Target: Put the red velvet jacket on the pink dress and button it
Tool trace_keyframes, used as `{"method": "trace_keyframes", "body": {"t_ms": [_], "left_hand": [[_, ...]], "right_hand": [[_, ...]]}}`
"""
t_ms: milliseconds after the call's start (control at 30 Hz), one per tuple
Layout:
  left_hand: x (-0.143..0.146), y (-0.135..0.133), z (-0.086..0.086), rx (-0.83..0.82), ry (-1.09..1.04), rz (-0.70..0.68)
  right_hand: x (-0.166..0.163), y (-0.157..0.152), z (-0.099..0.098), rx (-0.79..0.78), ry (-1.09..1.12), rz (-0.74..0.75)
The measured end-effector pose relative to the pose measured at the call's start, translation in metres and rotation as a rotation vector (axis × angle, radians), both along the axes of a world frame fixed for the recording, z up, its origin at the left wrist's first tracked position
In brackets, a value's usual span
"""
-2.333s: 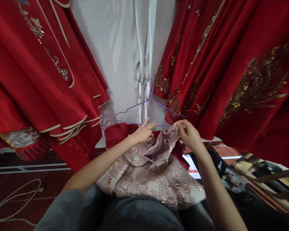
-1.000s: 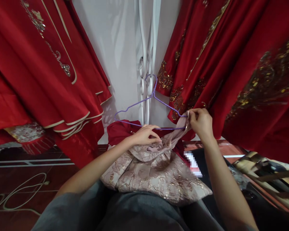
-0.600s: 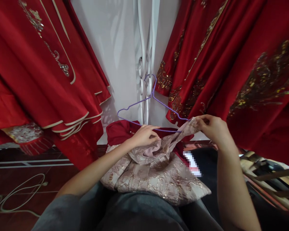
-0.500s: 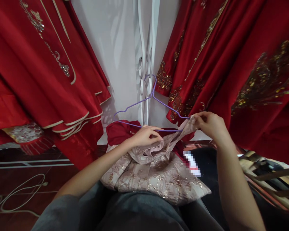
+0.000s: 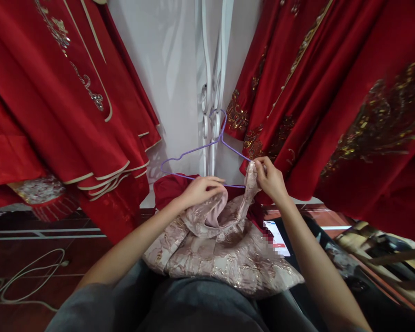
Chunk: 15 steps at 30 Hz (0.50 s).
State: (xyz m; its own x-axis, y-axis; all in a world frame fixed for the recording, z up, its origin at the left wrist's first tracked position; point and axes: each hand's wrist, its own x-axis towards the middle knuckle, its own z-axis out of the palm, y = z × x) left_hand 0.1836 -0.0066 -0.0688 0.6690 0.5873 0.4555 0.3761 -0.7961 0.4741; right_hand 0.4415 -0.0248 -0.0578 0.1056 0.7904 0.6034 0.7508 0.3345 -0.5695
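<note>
A pale pink brocade dress (image 5: 224, 258) with gold thread lies rumpled across my lap. Behind its neckline a thin purple hanger (image 5: 200, 146) stands with its hook upward. My right hand (image 5: 271, 180) pinches the dress's right shoulder strap, which is looped over the hanger's right arm. My left hand (image 5: 204, 190) is curled over the hanger's lower bar, its thumb and fingers closed on the left part of the neckline. That hand covers where the left strap lies. Dark red cloth (image 5: 171, 189) shows behind the dress.
Red embroidered garments hang at left (image 5: 100, 124) and right (image 5: 304, 115). White ornamental metalwork (image 5: 207, 69) rises between them by the wall. A phone (image 5: 280, 237) lies right of the dress. A pale cable (image 5: 31, 260) coils on the floor at left.
My right hand has moved left and inward, bringing the strap further along the hanger's right arm. My left hand has shifted slightly left, and the neckline now gapes wider.
</note>
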Motion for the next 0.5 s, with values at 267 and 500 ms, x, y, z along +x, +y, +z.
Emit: {"method": "trace_keyframes", "body": {"t_ms": [267,500], "left_hand": [[-0.115,0.024,-0.004,0.310,-0.315,0.835],[-0.171,0.039,-0.038,0.055,-0.380,0.857]], "right_hand": [[0.010,0.000,0.007,0.055,0.022,0.006],[0.010,0.005,0.003,0.057,0.060,0.045]]}}
